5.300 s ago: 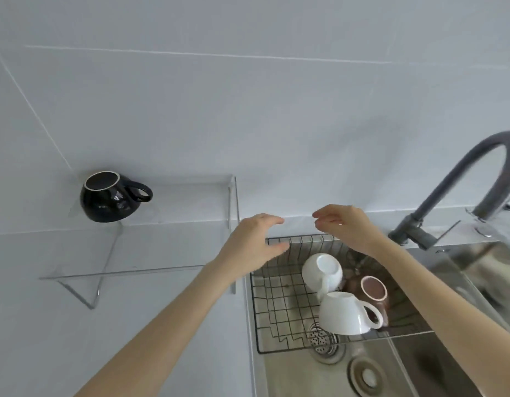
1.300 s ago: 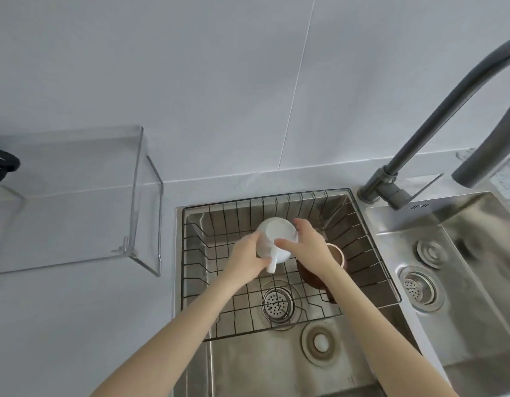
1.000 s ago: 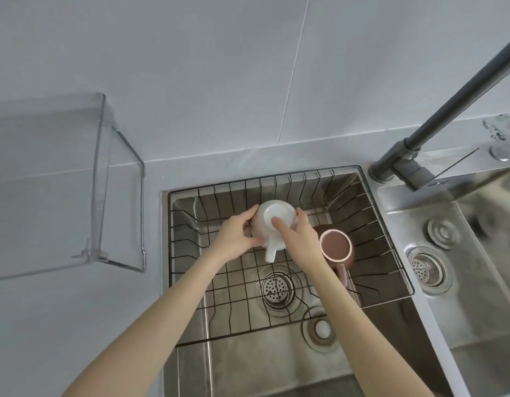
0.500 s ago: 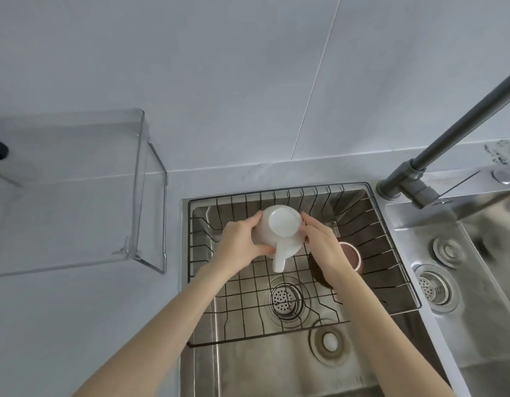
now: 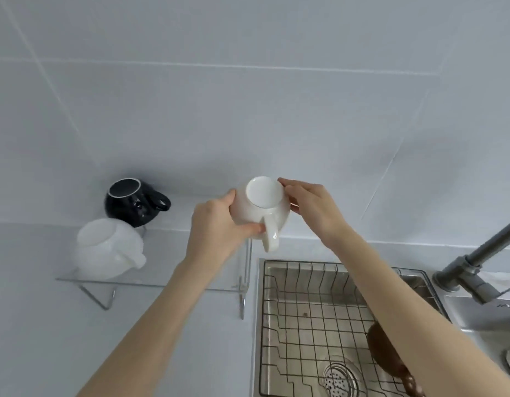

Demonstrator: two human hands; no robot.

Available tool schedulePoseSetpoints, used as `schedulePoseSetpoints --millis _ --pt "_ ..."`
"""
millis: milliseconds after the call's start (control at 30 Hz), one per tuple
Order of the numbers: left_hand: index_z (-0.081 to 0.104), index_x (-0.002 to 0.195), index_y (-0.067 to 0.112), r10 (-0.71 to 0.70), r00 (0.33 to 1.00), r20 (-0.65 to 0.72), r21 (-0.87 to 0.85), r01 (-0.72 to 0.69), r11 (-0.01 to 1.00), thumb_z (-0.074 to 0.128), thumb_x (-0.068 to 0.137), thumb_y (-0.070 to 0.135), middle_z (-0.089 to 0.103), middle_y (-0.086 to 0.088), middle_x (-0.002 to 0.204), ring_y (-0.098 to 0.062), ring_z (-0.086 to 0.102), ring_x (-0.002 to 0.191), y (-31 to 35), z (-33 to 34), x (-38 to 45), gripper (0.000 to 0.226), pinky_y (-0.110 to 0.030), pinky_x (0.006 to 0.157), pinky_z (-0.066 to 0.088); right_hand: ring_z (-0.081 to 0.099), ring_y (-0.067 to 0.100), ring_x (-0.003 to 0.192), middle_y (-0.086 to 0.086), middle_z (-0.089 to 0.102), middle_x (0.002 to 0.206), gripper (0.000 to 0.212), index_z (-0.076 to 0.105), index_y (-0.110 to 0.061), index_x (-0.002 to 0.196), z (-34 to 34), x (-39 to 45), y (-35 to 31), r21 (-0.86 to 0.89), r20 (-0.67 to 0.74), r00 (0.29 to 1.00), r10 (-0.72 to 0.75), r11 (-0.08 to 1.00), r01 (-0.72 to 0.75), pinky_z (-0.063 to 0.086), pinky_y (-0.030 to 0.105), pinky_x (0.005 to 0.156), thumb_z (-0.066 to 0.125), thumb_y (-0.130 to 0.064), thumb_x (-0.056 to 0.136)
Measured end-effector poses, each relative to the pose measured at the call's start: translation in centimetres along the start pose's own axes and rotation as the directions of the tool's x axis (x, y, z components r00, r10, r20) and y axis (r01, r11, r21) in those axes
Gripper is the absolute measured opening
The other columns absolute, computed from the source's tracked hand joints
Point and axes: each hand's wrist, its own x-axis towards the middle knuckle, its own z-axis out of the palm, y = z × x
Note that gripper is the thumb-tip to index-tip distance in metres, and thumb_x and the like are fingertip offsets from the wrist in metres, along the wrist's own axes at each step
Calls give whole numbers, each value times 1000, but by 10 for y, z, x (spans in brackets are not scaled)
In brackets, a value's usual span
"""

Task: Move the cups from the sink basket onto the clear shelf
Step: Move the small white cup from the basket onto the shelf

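Observation:
I hold a white cup (image 5: pixel 262 207) upside down, base up and handle towards me, above the right end of the clear shelf (image 5: pixel 162 283). My left hand (image 5: pixel 219 227) grips its left side and my right hand (image 5: pixel 311 207) holds its right side. A black cup (image 5: pixel 133 203) and a second white cup (image 5: pixel 107 250) sit upside down on the shelf's left part. A brown cup (image 5: pixel 382 351) lies in the wire sink basket (image 5: pixel 305 325), partly hidden by my right forearm.
A grey faucet (image 5: pixel 477 265) rises at the right edge beside the steel sink. A drain strainer (image 5: pixel 339 378) shows under the basket. White tiled wall stands behind the shelf, and white countertop lies below it.
Both hands have lifted the white cup out of the basket and carried it up and left over the shelf. The view has swung left, showing the two cups on the shelf.

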Motion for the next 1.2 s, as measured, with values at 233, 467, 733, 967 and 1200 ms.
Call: schedulePoseSetpoints --millis 233,467,733,967,1200 --pt "58 75 4 -80 979 -186 22 86 996 82 50 39 66 -13 65 -35 56 65 -41 -37 29 49 -42 60 44 43 25 74 32 56 91 46 48 7 96 66 56 -29 -72 110 994 -10 997 18 36 64 100 39 -31 72" --pt "64 82 8 -176 977 -122 -21 175 984 83 52 35 68 -7 70 -26 55 66 -76 -27 41 44 -31 54 37 58 33 95 0 66 87 36 69 -20 83 92 86 4 -133 128 990 66 990 -49 46 43 94 40 -35 70" --pt "54 68 11 -198 973 -120 -58 192 980 83 53 31 46 8 52 -14 38 52 -97 -13 46 39 -20 46 24 51 21 83 14 66 90 33 63 -10 88 102 95 21 -144 109 990 90 987 -74 46 48 91 40 -32 79" --pt "45 59 17 -204 970 -130 -116 190 975 82 53 32 39 8 48 -8 31 47 -103 -7 45 41 -21 45 22 46 21 79 31 59 96 36 56 8 92 103 99 30 -86 47 995 84 993 -79 41 58 97 40 -23 83" --pt "47 66 12 -217 975 -51 -1 217 976 80 58 31 48 3 55 -17 41 54 -92 -14 46 39 -20 46 27 46 21 78 13 57 86 34 61 7 94 104 97 30 -103 -8 998 59 993 -60 39 35 74 36 -14 88"
